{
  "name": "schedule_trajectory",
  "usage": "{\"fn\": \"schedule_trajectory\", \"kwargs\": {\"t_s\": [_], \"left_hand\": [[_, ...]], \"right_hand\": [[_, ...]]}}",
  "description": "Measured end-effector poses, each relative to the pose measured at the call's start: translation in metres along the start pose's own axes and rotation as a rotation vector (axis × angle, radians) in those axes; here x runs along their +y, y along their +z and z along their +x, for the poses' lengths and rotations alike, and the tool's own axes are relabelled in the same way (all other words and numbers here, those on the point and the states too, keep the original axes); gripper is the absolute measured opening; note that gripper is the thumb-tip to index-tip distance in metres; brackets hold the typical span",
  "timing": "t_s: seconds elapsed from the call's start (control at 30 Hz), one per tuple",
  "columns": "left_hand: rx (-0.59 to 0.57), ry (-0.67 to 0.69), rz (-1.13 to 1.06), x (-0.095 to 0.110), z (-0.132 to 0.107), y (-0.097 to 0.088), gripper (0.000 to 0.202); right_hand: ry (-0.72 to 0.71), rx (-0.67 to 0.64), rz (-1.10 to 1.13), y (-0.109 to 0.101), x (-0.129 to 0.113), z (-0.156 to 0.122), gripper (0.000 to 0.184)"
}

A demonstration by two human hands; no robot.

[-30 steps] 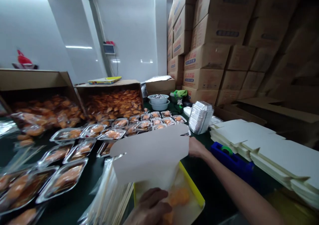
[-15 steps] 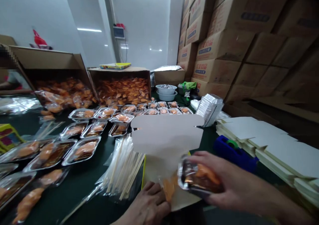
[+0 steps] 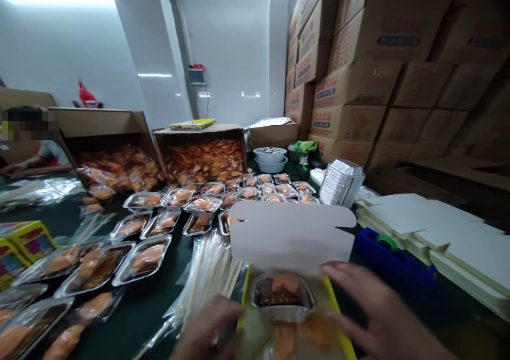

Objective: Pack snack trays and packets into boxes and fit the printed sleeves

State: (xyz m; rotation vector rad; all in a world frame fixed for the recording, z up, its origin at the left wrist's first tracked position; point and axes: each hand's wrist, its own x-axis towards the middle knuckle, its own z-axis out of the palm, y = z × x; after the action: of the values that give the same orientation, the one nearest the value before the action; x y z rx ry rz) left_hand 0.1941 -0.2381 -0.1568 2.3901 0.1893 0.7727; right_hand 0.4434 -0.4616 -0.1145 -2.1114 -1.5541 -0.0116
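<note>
An open yellow carton [image 3: 341, 328] with a raised white lid flap [image 3: 292, 235] lies in front of me. A sealed foil tray of food [image 3: 282, 295] rests inside it, on top of orange packets. My right hand [image 3: 368, 309] hovers at the carton's right side, fingers spread, just beside the tray and not gripping it. At the bottom edge my left hand [image 3: 205, 333] sits by the carton's left wall, blurred and partly cut off; its fingers look curled.
Many sealed foil trays [image 3: 159, 224] cover the dark table [image 3: 159, 301]. A bag of wooden skewers [image 3: 209, 275] lies left of the carton. Flat white cartons [image 3: 430, 227], a blue tape dispenser [image 3: 392, 259], stacked empty foil trays [image 3: 340, 182] and stacked brown boxes [image 3: 358, 84] fill the right. A person sits far left.
My right hand carried a foil tray from the right, set it into the carton and let go. The view shifted slightly left.
</note>
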Motion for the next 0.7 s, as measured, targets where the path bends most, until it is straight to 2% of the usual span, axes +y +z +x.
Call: {"fn": "schedule_trajectory", "kwargs": {"t_s": [0.07, 0.1, 0.17, 0.23, 0.3, 0.4, 0.47, 0.53, 0.63, 0.7], "left_hand": [[0.100, -0.351, -0.085, -0.001, 0.022, -0.031, 0.031], [0.128, -0.448, -0.130, -0.002, 0.034, -0.044, 0.035], [0.165, -0.534, -0.180, -0.003, 0.055, -0.060, 0.045], [0.183, -0.552, -0.154, -0.001, 0.062, -0.066, 0.045], [0.125, -0.542, -0.100, 0.003, 0.059, -0.064, 0.038], [0.044, -0.528, -0.064, 0.008, 0.053, -0.060, 0.038], [0.069, -0.540, -0.109, 0.005, 0.061, -0.058, 0.047], [0.045, -0.530, -0.200, -0.001, 0.076, -0.055, 0.050], [-0.038, -0.486, -0.275, -0.009, 0.094, -0.044, 0.029], [-0.007, -0.498, -0.232, -0.007, 0.096, -0.034, 0.024]], "right_hand": [[0.244, 0.248, -0.004, -0.016, 0.026, -0.011, 0.046], [0.343, 0.317, 0.002, -0.021, 0.035, -0.015, 0.049], [0.429, 0.359, 0.025, -0.026, 0.044, -0.018, 0.052], [0.394, 0.387, 0.057, -0.027, 0.038, -0.022, 0.043], [0.340, 0.458, 0.078, -0.027, 0.029, -0.025, 0.035], [0.388, 0.523, 0.093, -0.027, 0.028, -0.023, 0.036], [0.468, 0.481, 0.134, -0.024, 0.038, -0.013, 0.047], [0.472, 0.375, 0.237, -0.017, 0.048, 0.002, 0.054], [0.424, 0.267, 0.314, -0.006, 0.048, 0.022, 0.043], [0.447, 0.285, 0.247, -0.002, 0.037, 0.029, 0.040]]}}
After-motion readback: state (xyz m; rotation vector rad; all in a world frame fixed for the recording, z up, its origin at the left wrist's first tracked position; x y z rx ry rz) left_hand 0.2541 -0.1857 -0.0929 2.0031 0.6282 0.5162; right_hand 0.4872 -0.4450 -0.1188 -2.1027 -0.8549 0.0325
